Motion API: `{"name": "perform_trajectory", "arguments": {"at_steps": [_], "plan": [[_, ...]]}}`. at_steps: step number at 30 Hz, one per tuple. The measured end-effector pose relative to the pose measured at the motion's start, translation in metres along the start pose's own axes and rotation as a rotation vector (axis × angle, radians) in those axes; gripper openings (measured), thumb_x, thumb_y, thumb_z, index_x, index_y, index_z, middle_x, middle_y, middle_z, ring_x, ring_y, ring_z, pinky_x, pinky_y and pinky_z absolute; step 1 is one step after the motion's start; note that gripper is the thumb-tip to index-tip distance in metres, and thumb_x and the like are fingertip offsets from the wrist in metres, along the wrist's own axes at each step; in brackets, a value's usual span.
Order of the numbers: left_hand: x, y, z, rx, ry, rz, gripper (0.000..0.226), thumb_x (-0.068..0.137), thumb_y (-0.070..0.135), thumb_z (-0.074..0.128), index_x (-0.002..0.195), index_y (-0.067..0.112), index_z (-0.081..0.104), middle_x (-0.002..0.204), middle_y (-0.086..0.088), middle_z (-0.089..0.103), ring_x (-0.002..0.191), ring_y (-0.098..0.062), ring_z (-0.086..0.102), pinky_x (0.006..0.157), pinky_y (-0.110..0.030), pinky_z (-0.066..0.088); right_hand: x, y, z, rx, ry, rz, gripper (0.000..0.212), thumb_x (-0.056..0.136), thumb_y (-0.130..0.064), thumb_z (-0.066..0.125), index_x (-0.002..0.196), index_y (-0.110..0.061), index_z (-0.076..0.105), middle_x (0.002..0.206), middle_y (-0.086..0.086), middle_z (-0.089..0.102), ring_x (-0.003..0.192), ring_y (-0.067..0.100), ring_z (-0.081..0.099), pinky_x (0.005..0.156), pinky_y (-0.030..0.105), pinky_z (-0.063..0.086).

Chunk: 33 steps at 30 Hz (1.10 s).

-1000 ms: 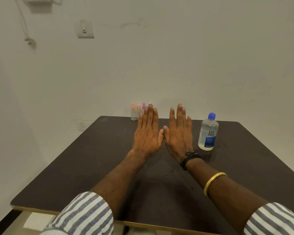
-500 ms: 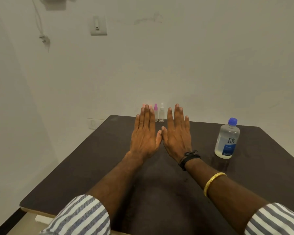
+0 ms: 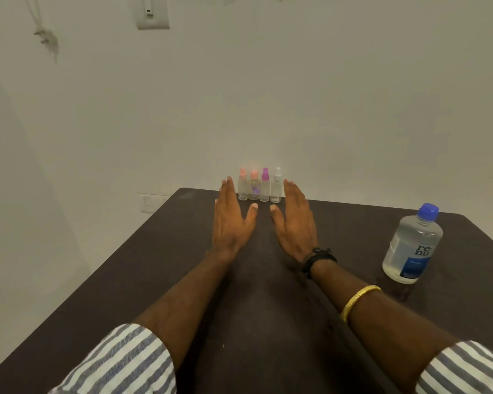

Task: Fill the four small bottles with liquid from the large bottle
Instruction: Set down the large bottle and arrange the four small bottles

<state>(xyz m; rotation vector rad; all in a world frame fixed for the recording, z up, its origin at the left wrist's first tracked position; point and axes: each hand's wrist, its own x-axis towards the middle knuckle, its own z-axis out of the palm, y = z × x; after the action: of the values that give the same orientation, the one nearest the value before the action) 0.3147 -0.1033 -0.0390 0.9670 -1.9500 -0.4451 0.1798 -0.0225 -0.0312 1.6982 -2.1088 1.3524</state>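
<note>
The dark table (image 3: 120, 280) carries everything. The large bottle (image 3: 413, 245), blue cap on, stands upright at about 3 o'clock from the hands, well apart from them. The left hand (image 3: 231, 220) and right hand (image 3: 295, 223) reach toward 12 o'clock with fingers straight, holding nothing. The four small bottles (image 3: 259, 186) stand capped at the table's 12 o'clock edge, between the fingertips. Filling looks not yet begun; the next move probably calls for gathering and uncapping a small bottle.

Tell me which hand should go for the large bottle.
The right hand, probably. The large bottle stands capped on the person's right side, nearer that hand. The left hand would have to reach across the right one. Both are open and empty.
</note>
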Motion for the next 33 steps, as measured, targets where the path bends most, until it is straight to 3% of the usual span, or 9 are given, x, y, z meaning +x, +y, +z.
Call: {"name": "perform_trajectory", "arguments": {"at_steps": [5, 7, 11, 16, 22, 29, 33], "plan": [[0.038, -0.025, 0.01, -0.191, -0.046, -0.211, 0.099, 0.09, 0.045, 0.073, 0.163, 0.013, 0.014, 0.169, -0.006, 0.02, 0.156, -0.023, 0.02, 0.123, -0.037, 0.023, 0.031, 0.008, 0.013, 0.216, 0.035, 0.128, 0.051, 0.101, -0.019, 0.059, 0.149, -0.013, 0.044, 0.148, 0.007, 0.052, 0.137, 0.023, 0.044, 0.104, 0.023, 0.032], [0.049, -0.04, 0.017, -0.214, -0.081, -0.251, 0.104, 0.086, 0.049, 0.077, 0.162, 0.014, 0.016, 0.169, -0.006, 0.023, 0.155, -0.024, 0.023, 0.123, -0.04, 0.027, 0.043, 0.017, 0.02, 0.289, 0.025, 0.229, 0.052, 0.099, -0.02, 0.063, 0.147, -0.012, 0.045, 0.145, 0.009, 0.054, 0.134, 0.025, 0.048, 0.101, 0.026, 0.036], [0.073, -0.069, 0.036, -0.252, -0.115, -0.313, 0.113, 0.077, 0.053, 0.083, 0.162, 0.017, 0.018, 0.167, -0.006, 0.027, 0.153, -0.026, 0.028, 0.122, -0.045, 0.032, 0.068, 0.047, 0.044, 0.339, -0.005, 0.399, 0.074, 0.093, -0.031, 0.073, 0.155, -0.019, 0.035, 0.153, 0.009, 0.047, 0.139, 0.028, 0.047, 0.113, 0.043, 0.043], [0.102, -0.094, 0.056, -0.361, -0.119, -0.366, 0.118, 0.069, 0.049, 0.09, 0.161, 0.017, 0.022, 0.164, -0.008, 0.033, 0.15, -0.026, 0.034, 0.12, -0.048, 0.037, 0.097, 0.071, 0.059, 0.385, -0.024, 0.481, 0.082, 0.085, -0.026, 0.082, 0.154, -0.019, 0.036, 0.154, 0.01, 0.048, 0.138, 0.029, 0.049, 0.113, 0.046, 0.045], [0.126, -0.107, 0.075, -0.498, -0.16, -0.313, 0.107, 0.07, 0.031, 0.094, 0.156, 0.011, 0.033, 0.156, -0.011, 0.044, 0.141, -0.025, 0.046, 0.11, -0.034, 0.045, 0.124, 0.088, 0.084, 0.464, -0.015, 0.485, 0.084, 0.074, -0.021, 0.091, 0.145, -0.017, 0.046, 0.143, 0.009, 0.058, 0.128, 0.025, 0.058, 0.108, 0.042, 0.051], [0.147, -0.112, 0.09, -0.546, -0.169, -0.27, 0.073, 0.069, 0.017, 0.094, 0.13, 0.008, 0.057, 0.122, -0.004, 0.067, 0.112, -0.021, 0.067, 0.087, -0.023, 0.058, 0.137, 0.097, 0.097, 0.519, -0.003, 0.462, 0.065, 0.069, -0.012, 0.093, 0.125, -0.017, 0.061, 0.114, 0.001, 0.071, 0.104, 0.019, 0.069, 0.092, 0.04, 0.061], [0.149, -0.112, 0.093, -0.543, -0.195, -0.273, 0.061, 0.073, 0.014, 0.091, 0.127, 0.007, 0.062, 0.12, -0.007, 0.07, 0.108, -0.022, 0.069, 0.087, -0.031, 0.061, 0.139, 0.096, 0.098, 0.485, 0.0, 0.436, 0.046, 0.07, -0.011, 0.092, 0.109, -0.02, 0.068, 0.103, -0.002, 0.074, 0.097, 0.017, 0.071, 0.088, 0.039, 0.061]]}}
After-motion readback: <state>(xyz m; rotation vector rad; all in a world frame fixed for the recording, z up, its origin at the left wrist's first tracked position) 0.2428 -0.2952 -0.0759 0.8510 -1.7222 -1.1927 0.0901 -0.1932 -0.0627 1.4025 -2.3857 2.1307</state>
